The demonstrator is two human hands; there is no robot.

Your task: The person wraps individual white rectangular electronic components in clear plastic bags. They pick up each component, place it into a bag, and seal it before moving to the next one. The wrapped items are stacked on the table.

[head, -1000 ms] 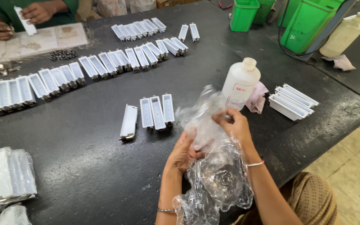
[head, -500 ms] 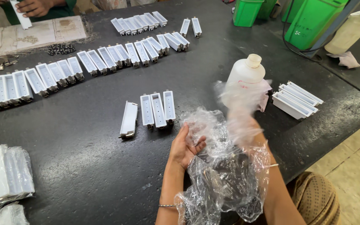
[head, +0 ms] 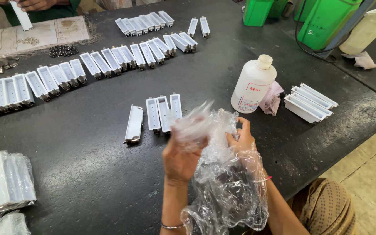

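Nearby: white bottle [head: 253, 85], pink cloth [head: 271, 98], white trays [head: 163, 112] beyond plastic bag [head: 227, 174].

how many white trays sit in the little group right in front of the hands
4: three upright side by side, one tipped on its side left of them; the clear plastic bag may hide more.

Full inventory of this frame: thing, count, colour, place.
Clear plastic bag: one, crumpled, in both hands.
White trays: four, table centre.
Tray rows: many, white, across far side.
Stacked trays: several, white, right.
Bottle: one, white, centre right.
Pink cloth: one, beside bottle.
Wrapped trays: bundle, left edge.
Green bins: two or more, top right.
Table: black.
Co-worker's hand: top left.
Left hand, right hand: gripping bag.
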